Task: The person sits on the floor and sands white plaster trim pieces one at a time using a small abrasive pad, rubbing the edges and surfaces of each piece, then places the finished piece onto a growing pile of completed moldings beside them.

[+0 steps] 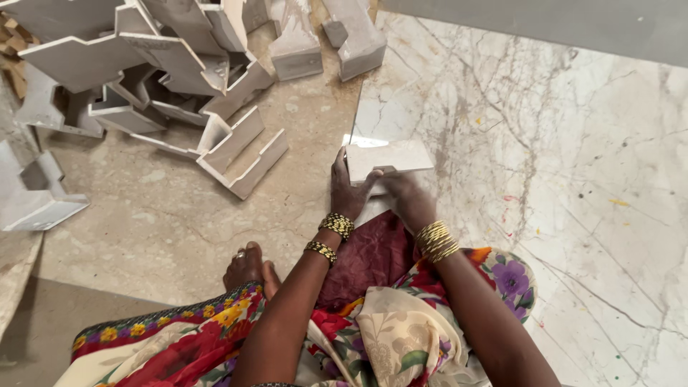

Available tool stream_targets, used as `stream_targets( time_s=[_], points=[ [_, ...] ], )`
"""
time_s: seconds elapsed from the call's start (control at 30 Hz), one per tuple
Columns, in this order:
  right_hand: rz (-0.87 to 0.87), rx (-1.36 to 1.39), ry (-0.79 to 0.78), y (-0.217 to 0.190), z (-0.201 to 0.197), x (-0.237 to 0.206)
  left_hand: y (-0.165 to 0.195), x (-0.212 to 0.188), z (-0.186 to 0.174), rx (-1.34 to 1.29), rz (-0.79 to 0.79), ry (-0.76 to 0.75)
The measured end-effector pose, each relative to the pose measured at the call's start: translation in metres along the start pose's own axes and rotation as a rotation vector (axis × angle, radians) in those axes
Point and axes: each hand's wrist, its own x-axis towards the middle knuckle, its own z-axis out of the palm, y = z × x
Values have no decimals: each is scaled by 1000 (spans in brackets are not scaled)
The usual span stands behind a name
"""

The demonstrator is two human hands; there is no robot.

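A pale stone piece [390, 158] is gripped at its near edge by the left hand [349, 190] and right hand [403, 195]; no container is seen.

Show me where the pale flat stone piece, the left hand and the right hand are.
pale flat stone piece [393, 155], head view, middle of its top face
left hand [349, 191], head view, back of hand
right hand [407, 197], head view, back of hand

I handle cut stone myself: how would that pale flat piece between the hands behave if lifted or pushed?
The pale flat piece looks rigid, like the cut pieces piled nearby, so it probably won't flex. It is likely heavy for its size; both the left hand and right hand grip it. On the glossy marble slab it would probably slide, not roll.
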Motion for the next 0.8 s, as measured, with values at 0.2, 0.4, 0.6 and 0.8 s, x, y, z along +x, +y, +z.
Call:
stream_targets(
  time_s=[0.2,0.4,0.6,0.8],
  points=[
    [68,-83,-103,-6,28,12,0,-6,0,42,81,-29],
    [315,-212,146,34,-9,2,10,2,-8,11,-30,-107],
    [930,734,595,73,-47,5,23,19,-54,43,273,-108],
    [417,500,502,10,-34,20,27,4,-44,147,348,-129]
  ],
)
